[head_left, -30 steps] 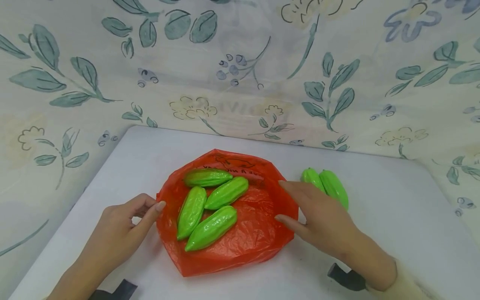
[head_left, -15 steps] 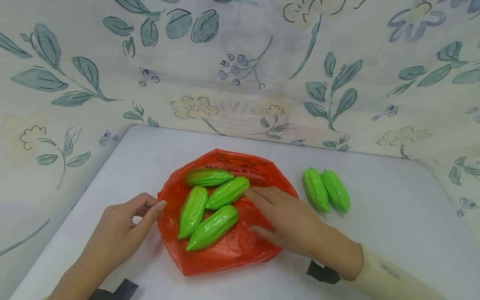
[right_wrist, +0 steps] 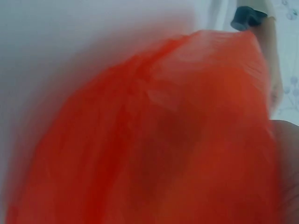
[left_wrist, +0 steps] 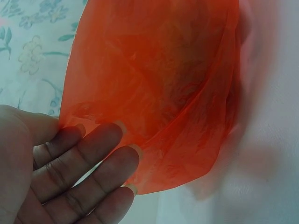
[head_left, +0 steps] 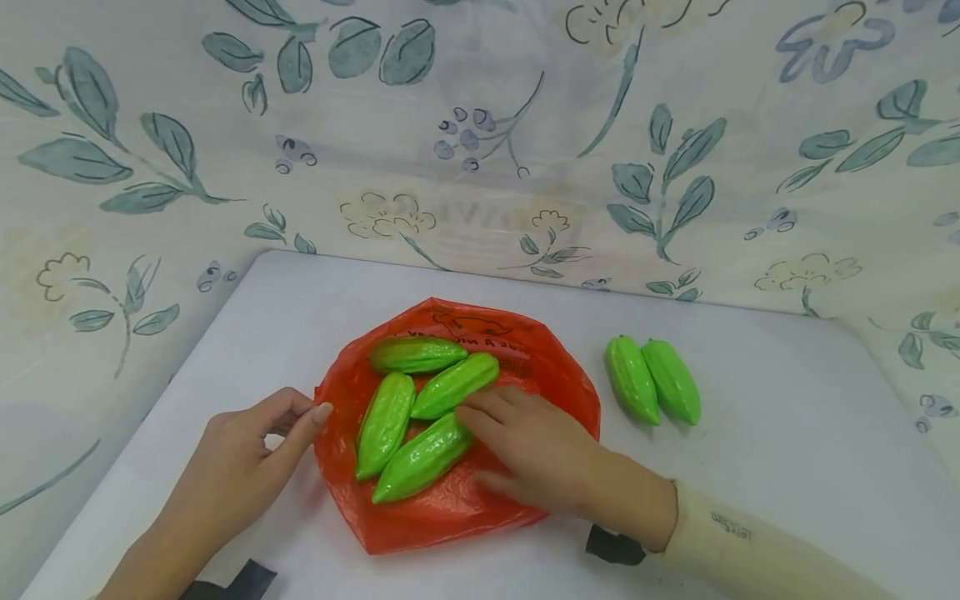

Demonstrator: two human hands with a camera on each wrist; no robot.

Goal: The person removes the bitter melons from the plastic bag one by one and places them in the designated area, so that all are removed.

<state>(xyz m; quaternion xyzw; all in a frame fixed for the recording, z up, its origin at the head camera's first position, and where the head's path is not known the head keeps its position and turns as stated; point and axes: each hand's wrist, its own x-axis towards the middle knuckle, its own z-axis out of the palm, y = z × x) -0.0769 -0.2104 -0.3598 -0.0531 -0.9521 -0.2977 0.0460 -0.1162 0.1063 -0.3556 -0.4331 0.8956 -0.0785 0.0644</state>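
Note:
A red plastic bag (head_left: 487, 492) lies with its mouth spread on the white table in the head view. Several glossy green, ridged fruits with pointed ends, star-fruit-like, rest inside; the nearest fruit (head_left: 423, 458) lies at the front. The left hand (head_left: 243, 467) pinches the bag's left rim between thumb and index finger; its other fingers lie along the outside of the bag (left_wrist: 154, 107) in the left wrist view. The right hand (head_left: 536, 446) reaches into the bag, fingers slightly bent, fingertips at the nearest fruit's right end. Whether they touch it cannot be told.
To the right of the bag, two more green fruits (head_left: 652, 381) lie side by side on the white table (head_left: 780, 417). A floral cloth (head_left: 480, 167) hangs behind the table. The right wrist view is blurred and mostly filled by red plastic.
The right hand has moved left from the bag's right rim into the bag, up to the nearest fruit. The left hand has stayed on the rim, and the fruits have not visibly moved.

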